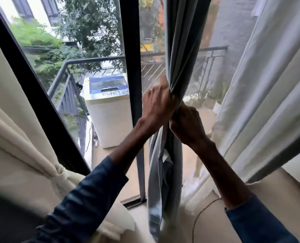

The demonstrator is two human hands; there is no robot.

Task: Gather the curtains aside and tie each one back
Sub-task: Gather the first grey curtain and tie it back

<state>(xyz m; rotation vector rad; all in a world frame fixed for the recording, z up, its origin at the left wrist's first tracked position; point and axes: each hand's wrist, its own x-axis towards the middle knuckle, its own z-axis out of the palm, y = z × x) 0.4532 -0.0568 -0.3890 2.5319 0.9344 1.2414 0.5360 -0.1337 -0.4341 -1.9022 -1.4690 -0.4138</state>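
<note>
**Both fists on the grey curtain, no tie in sight**

Your left hand (158, 104) and right hand (187, 124) are both clenched round the grey curtain (179, 50). They are stacked at the centre of the view, the left uppermost and touching the right just below it. The curtain drops from 12 o'clock, narrows to a tight rope at your fists, then flares loose toward 6 o'clock, just right of the black window frame (130, 50).

At 8 o'clock the cream curtain (14, 111) sits tied back with its knotted band (58, 174). At 3 o'clock the pale curtain (261, 81) hangs in loose folds, with no band that I can see.

Judging by the deep, smooth pleats, the grey cloth is soft and fairly weighty. It will likely slump and spread the moment a grip slackens, so keep one fist at the gathered waist and let the other do the wrapping. I can't make out a tie for it (one may be hidden inside your fingers).
</note>
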